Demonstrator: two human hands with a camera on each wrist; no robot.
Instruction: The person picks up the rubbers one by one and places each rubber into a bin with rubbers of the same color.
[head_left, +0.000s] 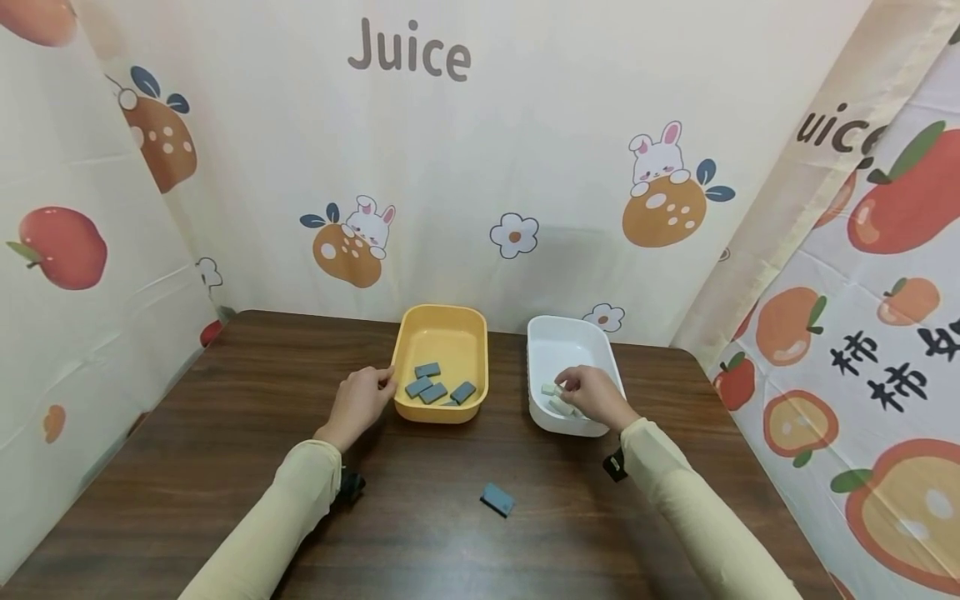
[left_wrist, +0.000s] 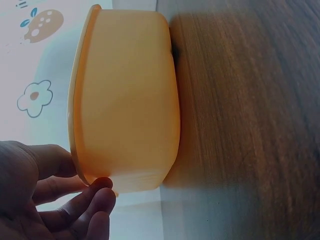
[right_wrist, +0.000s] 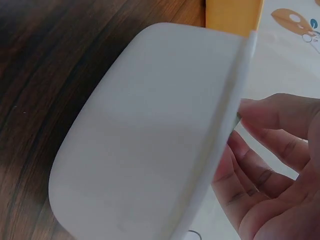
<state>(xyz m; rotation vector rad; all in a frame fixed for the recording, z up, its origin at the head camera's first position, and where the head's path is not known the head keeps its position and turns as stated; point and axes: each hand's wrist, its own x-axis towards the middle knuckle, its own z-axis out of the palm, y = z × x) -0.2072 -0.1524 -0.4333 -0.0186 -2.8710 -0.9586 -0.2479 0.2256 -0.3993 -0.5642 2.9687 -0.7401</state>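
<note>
My left hand (head_left: 360, 403) pinches the left rim of a yellow plastic bin (head_left: 442, 312); the left wrist view shows the thumb and fingers on either side of the rim. Several blue-grey rectangular tiles (head_left: 433, 392) lie inside that bin. Over a white plastic bin (head_left: 568, 326), my right hand (head_left: 592, 393) reaches in among several pale green tiles (head_left: 561, 406). Between its thumb and fingertips the right wrist view shows a sliver of a pale green tile (right_wrist: 235, 122), mostly hidden by the bin's wall.
One blue-grey tile (head_left: 497, 500) lies alone on the dark wooden table (head_left: 420, 533), nearer to me than the bins. A printed curtain (head_left: 465, 150) hangs right behind the bins, and more printed cloth closes off both sides.
</note>
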